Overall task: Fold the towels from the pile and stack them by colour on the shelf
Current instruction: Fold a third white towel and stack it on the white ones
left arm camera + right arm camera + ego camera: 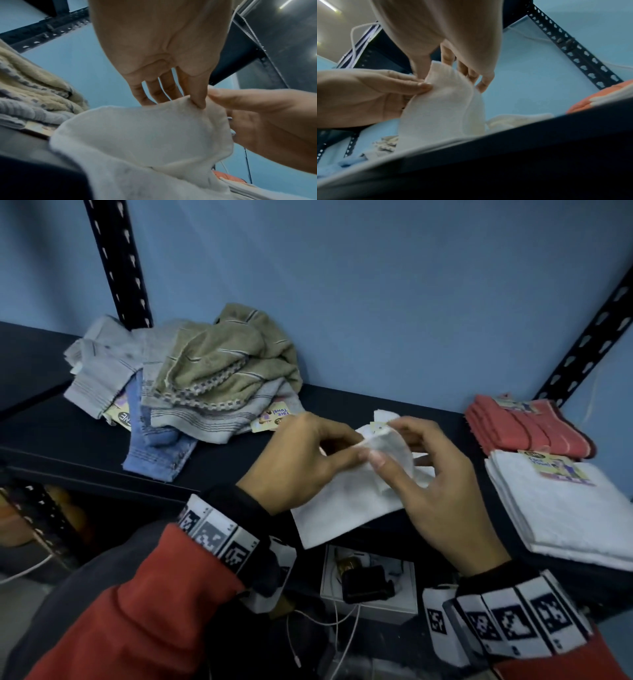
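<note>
A white towel (pixel 346 501) hangs over the front edge of the dark shelf (pixel 68 436), held up by both hands. My left hand (pixel 356 446) pinches its raised top edge between thumb and fingers. My right hand (pixel 387 443) pinches the same bunched edge right beside it, near a small paper label. The left wrist view shows the left hand (pixel 180 100) pinching the white towel (pixel 137 135); the right wrist view shows the right hand (pixel 450 74) on the white towel (pixel 440 108). An unfolded pile (pixel 191 378) of olive, grey and blue towels lies at the left.
At the right of the shelf lie a folded red stack (pixel 524 426) and, in front of it, a folded white stack (pixel 561 508). Black perforated posts (pixel 116 261) stand at both back corners. Below the shelf sits a white box (pixel 370 583) with cables.
</note>
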### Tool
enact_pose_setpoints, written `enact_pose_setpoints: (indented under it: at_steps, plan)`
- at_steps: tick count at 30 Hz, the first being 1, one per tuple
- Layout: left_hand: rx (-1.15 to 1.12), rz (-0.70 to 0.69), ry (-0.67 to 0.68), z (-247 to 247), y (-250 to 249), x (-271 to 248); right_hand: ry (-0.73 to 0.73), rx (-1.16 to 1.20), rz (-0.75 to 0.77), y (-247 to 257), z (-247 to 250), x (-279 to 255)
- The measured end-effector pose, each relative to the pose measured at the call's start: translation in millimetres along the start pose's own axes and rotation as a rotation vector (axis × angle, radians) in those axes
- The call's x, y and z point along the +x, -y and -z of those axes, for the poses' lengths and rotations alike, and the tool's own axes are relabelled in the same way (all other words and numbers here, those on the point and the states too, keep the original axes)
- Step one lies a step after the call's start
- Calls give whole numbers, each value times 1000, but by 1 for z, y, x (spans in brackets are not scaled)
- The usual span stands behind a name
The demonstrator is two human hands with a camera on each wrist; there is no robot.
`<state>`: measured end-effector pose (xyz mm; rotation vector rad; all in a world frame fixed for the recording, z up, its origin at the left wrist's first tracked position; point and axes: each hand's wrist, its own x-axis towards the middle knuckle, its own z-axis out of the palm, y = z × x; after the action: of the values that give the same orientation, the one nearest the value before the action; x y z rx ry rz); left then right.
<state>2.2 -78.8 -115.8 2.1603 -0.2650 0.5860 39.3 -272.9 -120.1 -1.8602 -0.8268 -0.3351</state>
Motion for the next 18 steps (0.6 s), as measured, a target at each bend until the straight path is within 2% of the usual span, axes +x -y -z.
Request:
enact_pose_setpoints:
  at_steps: [3,6,10,12,14,18]
  plan:
    - [51,-43,15,-9,-2,1,-18,-4,73,6,-5,4]
    - [241,-14,18,0,14,4,-118,91,30,1,10,13]
    - [521,104,-75,30,40,10,-291,118,46,-10,44,23]
    - [517,95,-142,36,39,11,-322,101,54,-12,47,22]
    - [375,52,-149,27,24,9,-266,70,65,-7,35,18]
    - [173,-58,-16,-2,-7,4,90,38,-54,2,-2,6]
